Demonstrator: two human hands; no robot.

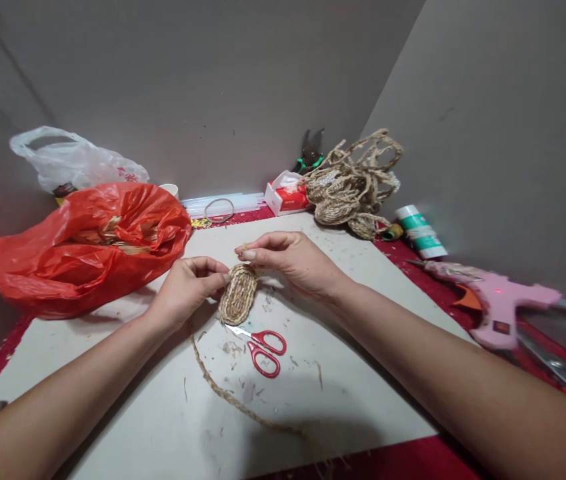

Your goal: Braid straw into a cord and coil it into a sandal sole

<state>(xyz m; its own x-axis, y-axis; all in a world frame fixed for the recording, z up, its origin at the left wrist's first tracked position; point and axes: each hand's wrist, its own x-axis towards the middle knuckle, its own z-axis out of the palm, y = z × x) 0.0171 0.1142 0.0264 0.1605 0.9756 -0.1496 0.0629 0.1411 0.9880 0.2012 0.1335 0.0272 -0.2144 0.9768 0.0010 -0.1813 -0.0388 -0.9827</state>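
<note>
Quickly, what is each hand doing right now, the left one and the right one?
Left hand: closed, pinching the left edge of the oval straw mat.
Right hand: closed, pinching the mat's top end.

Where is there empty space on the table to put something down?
The white board is bare right of the red scissors, under the right hand forearm, and at its near left corner below the red bag. The back right is crowded: straw pile, tape roll, pink glue gun.

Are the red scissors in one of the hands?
No, the red scissors lie on the board, below the woven oval piece that the left hand and right hand hold.
</note>
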